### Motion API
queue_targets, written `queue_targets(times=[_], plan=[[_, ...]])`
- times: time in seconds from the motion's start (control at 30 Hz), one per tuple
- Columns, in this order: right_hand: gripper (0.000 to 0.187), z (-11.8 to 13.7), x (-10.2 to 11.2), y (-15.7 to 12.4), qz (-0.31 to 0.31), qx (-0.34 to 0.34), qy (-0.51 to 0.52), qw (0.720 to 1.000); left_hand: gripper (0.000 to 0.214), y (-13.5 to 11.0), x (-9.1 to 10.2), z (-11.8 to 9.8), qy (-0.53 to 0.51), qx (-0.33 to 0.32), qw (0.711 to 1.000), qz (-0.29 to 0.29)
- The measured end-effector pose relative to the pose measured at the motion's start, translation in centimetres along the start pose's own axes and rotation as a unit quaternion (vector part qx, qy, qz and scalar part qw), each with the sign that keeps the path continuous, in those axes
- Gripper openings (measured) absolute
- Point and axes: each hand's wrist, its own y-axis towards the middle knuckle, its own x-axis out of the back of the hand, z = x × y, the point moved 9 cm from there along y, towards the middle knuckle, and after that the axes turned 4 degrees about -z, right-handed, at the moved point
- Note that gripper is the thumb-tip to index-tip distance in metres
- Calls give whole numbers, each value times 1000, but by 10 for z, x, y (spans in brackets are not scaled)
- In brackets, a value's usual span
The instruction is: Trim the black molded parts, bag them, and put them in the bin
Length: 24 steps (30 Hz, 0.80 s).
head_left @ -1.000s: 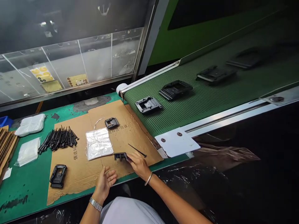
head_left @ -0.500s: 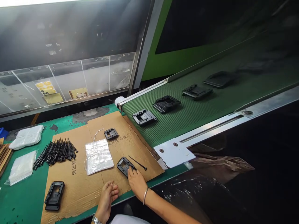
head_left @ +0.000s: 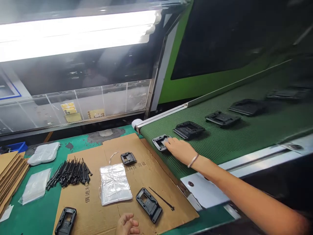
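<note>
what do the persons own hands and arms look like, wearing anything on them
The right hand is bare, with no glove, and its forearm shows no sleeve. A thin silver-coloured bangle circles the wrist. The left hand is also gloveless, but only its fingers show at the bottom edge, so its wrist is out of view.

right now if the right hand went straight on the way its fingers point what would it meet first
The black plastic frame-shaped part on the green ribbed conveyor belt; the right hand's fingertips seem to touch it, though depth is hard to judge from this view.
</note>
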Motion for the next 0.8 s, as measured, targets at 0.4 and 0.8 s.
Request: queue_targets(times=[0.4, 0.8], plan=[[17, 221, 6, -128, -55, 183, 395, 899, 37, -63, -41, -70, -283, -179, 942, -25], [5, 100, -189, -156, 111, -177, 320, 924, 14, -91, 11, -61, -284, -19, 940, -186]])
